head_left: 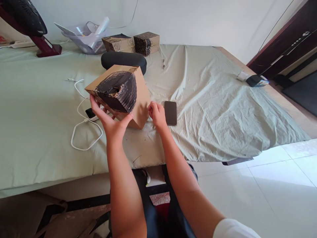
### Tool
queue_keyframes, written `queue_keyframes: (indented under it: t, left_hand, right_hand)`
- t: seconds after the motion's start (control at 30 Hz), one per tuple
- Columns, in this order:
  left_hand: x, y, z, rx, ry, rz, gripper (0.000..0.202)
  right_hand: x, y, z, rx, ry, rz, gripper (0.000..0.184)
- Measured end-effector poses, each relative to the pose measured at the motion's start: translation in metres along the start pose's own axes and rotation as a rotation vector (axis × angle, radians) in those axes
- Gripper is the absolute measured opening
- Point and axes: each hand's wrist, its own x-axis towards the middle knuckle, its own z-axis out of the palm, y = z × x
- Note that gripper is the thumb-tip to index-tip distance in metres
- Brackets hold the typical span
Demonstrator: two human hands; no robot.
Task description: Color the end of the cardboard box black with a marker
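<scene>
A brown cardboard box (pixel 141 96) is tilted up on the cloth-covered table, one corner scribbled over in black with a torn spot in it. My left hand (pixel 111 124) grips the box from its lower left, thumb on the near face and fingers reaching underneath. Close by the box's right edge, my right hand (pixel 158 115) is closed with its fingers curled together. Whatever those fingers hold, if anything, is hidden. Just right of that hand lies a dark-screened phone (pixel 170 113).
A black oblong case (pixel 123 60) lies behind the box. Farther back are two cardboard boxes (pixel 146 43), a clear plastic basket (pixel 85 39) and a fan (pixel 39 29). A white cable (pixel 74 135) loops at left; a pen (pixel 163 64) and a dark small item (pixel 257 80) lie rightward.
</scene>
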Motion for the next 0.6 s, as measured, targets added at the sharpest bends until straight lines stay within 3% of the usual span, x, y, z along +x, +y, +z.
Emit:
queue_keyframes:
  t: [0.13, 0.43, 0.6]
  left_hand:
    - [-0.001, 0.005, 0.003, -0.03, 0.065, -0.011, 0.127]
    - [0.003, -0.01, -0.005, 0.024, 0.031, 0.011, 0.131]
    - [0.003, -0.011, -0.006, 0.045, 0.016, 0.008, 0.133]
  right_hand:
    - [0.001, 0.005, 0.004, -0.046, 0.039, 0.044, 0.052]
    - [-0.002, 0.002, 0.014, 0.063, 0.074, 0.02, 0.048]
    - [0.001, 0.003, 0.015, -0.002, 0.128, 0.102, 0.052]
